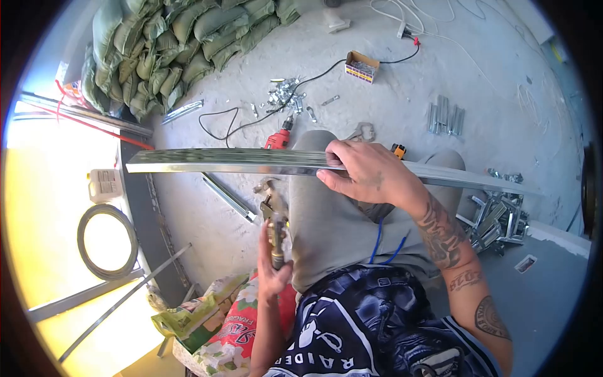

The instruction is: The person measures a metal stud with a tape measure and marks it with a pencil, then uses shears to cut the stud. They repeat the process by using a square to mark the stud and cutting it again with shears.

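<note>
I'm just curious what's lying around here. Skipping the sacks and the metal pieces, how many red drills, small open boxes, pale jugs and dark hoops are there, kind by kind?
Red drill: 1
Small open box: 1
Pale jug: 1
Dark hoop: 1
Total: 4

Dark patterned jersey [361,314] with white "RAIDER" lettering, grey trousers [326,232], blue drawstrings [377,240], tattooed forearm [443,240]
</note>
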The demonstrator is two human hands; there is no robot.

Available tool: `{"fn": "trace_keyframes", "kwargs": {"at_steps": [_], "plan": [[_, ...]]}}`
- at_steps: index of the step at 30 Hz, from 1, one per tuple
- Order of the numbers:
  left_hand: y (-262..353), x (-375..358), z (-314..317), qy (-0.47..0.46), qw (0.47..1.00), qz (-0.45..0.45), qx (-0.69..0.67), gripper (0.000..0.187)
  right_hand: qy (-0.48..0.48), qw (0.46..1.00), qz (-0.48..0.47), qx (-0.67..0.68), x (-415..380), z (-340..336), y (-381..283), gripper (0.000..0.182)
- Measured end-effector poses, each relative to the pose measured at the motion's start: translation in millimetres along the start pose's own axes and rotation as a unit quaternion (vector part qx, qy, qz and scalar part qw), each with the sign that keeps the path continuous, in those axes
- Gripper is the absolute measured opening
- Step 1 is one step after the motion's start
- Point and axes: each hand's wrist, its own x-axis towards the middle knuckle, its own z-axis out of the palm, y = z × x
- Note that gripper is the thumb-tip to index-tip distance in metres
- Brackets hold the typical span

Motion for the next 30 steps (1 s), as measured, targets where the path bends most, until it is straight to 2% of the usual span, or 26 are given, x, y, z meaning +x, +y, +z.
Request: {"fn": "trace_keyframes", "kwargs": {"at_steps": [1, 3, 7, 9, 12, 14, 27, 30], "plan": [[10.5, -4.2, 7.4, -0.017, 1.0, -0.002, -0.017, 0.093, 0.007, 1.0, 0.0, 0.005, -1.6, -6.1, -6.8, 0.049], [34.8, -8.0, 19.4, -0.042, 0.998, 0.021, 0.033, 0.075, 0.013, 1.0, 0.0, -0.005, -5.1, -18.2, -18.5, 0.049], [47.8, -15.1, 30.7, -0.049, 0.998, 0.024, 0.028, 0.073, 0.044, 0.999, -0.011, -0.007, -12.6, -30.3, -26.8, 0.049], [49.8, -14.6, 32.3, -0.053, 0.998, 0.016, 0.017, 0.074, -0.007, 1.0, 0.004, 0.008, -12.1, -38.0, -31.2, 0.049], [51.5, -15.3, 30.9, -0.044, 0.999, 0.013, 0.01, 0.075, -0.016, 1.0, 0.001, 0.011, -10.3, -46.2, -36.5, 0.052], [47.4, -17.0, 24.5, -0.083, 0.996, 0.007, 0.034, 0.092, -0.021, 1.0, 0.002, 0.004, -8.6, -44.6, -34.1, 0.053], [57.2, -9.7, 19.6, -0.126, 0.992, 0.015, 0.025, 0.1, -0.02, 1.0, -0.004, -0.012, -10.6, -30.6, -32.8, 0.045], [54.6, -8.7, 18.5, -0.126, 0.99, 0.046, 0.038, 0.102, -0.015, 1.0, -0.017, -0.007, -9.9, -26.9, -30.2, 0.044]]}}
